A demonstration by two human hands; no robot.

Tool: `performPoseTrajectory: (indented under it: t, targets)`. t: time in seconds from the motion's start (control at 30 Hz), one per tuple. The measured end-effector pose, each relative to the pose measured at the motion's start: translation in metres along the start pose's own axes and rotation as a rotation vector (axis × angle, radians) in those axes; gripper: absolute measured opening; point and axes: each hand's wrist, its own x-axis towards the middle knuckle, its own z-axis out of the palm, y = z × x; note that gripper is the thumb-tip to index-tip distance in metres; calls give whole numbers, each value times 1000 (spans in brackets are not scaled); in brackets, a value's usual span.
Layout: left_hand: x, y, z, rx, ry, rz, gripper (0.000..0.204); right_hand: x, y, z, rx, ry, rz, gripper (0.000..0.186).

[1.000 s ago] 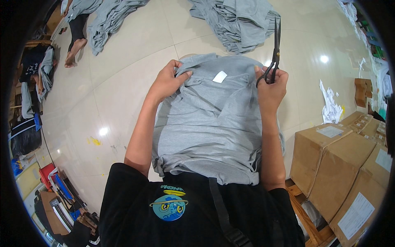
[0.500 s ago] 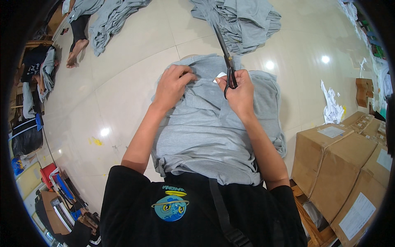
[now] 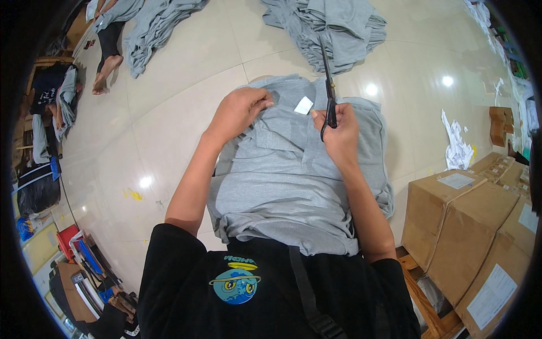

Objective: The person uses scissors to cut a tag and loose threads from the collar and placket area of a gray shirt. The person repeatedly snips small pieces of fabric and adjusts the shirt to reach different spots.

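A grey knit garment lies spread in front of me, with a white label near its top. My left hand has its fingers curled on the fabric at the upper left, thumb and fingertips pinched near the neckline. My right hand grips long black scissors, blades pointing away from me, with the thumb beside the label at the fabric. The underside of the garment is hidden.
Grey garment piles lie on the tiled floor ahead. Another person's bare foot is at upper left. Cardboard boxes stand on the right, near crumpled white scraps. Assorted items line the left.
My right hand and the scissors have swung left toward the label, then slightly back right. My left hand has shifted a little. The garment's top right edge has dropped flatter.
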Motion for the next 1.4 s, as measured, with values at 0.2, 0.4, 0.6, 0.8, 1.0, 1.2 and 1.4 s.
performPoseTrajectory:
  t: [0.2, 0.4, 0.6, 0.8, 1.0, 1.2, 1.4]
  targets:
    - [16, 4, 1, 18, -66, -135, 20, -9, -14, -19, -355, -84, -38, 44]
    - [24, 0, 0, -17, -109, -186, 20, -27, -20, -36, -665, -188, -107, 44]
    - [23, -6, -4, -146, -142, -231, 21, -36, -33, -41, -825, -240, -60, 39]
    - [24, -2, -8, -125, -155, -265, 23, -36, -45, -44, -881, -269, -183, 37]
    - [24, 1, -7, -153, -134, -272, 23, -25, -34, -46, -936, -256, -364, 37]
    - [26, 1, -6, -182, -126, -250, 27, -7, -33, -46, -922, -290, -435, 35]
    - [29, -5, -2, -196, -134, -278, 24, 13, -33, -48, -922, -329, -444, 29]
